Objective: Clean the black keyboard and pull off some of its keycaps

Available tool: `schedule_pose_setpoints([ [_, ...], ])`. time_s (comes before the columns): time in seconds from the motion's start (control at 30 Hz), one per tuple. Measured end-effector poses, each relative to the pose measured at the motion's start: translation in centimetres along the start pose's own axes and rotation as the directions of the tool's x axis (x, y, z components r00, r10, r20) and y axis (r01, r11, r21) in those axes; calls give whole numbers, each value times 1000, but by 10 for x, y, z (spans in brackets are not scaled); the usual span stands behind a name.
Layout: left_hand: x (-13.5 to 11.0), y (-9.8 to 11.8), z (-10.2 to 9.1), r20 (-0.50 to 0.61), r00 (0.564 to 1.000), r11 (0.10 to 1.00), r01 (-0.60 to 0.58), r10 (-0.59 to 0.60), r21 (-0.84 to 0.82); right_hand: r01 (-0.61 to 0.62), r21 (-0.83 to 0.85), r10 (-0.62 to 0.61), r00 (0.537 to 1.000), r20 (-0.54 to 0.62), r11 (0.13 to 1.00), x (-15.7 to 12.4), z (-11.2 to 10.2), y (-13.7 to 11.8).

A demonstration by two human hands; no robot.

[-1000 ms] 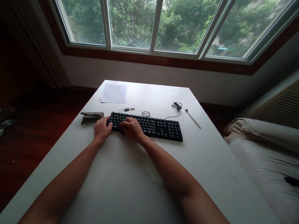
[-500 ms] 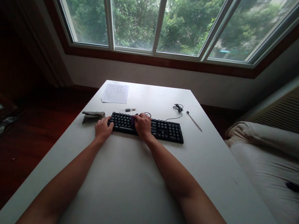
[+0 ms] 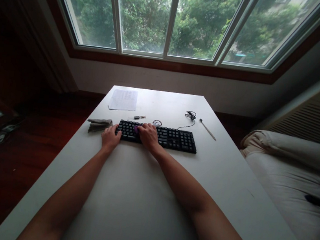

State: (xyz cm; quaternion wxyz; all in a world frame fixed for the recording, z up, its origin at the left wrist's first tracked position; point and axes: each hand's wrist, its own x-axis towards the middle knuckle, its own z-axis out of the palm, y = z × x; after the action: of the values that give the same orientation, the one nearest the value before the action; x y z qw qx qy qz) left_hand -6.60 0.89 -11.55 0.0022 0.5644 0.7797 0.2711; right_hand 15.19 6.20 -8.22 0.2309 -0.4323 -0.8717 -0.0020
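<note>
A black keyboard (image 3: 176,139) lies across the white table. My left hand (image 3: 110,137) holds its left end, with the thumb along the near edge and the fingers around the far side. Over the keys left of the middle, my right hand (image 3: 149,135) is closed on a small purple thing (image 3: 136,129). The fingers hide most of that thing, so its kind is unclear; it sits at the keys. A folded grey cloth (image 3: 99,125) rests just beside my left hand.
Behind the keyboard are a small tool with a metal end (image 3: 139,117), a clear round object (image 3: 156,123) and a coiled black cable (image 3: 191,115). A thin stick with a dark tip (image 3: 208,129) lies right. Printed paper (image 3: 123,99) is at the far left of the white table (image 3: 149,198).
My right hand has slid left along the keys with the purple thing, uncovering the round object behind the keyboard. My left hand and the keyboard have stayed in place.
</note>
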Motion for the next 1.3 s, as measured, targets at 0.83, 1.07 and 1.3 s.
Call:
schedule_pose_setpoints([
  [0.83,-10,20,-15,-43,969,960,-246,242,-137,171,61,-172,985,6,983,-5,-2,-11],
  [1.07,-9,20,-16,-58,975,968,-219,213,-119,191,303,-191,981,-30,934,-7,5,-12],
  [1.3,-12,23,-21,-28,979,978,-203,202,-41,180,607,-154,983,-95,774,-9,4,-19],
])
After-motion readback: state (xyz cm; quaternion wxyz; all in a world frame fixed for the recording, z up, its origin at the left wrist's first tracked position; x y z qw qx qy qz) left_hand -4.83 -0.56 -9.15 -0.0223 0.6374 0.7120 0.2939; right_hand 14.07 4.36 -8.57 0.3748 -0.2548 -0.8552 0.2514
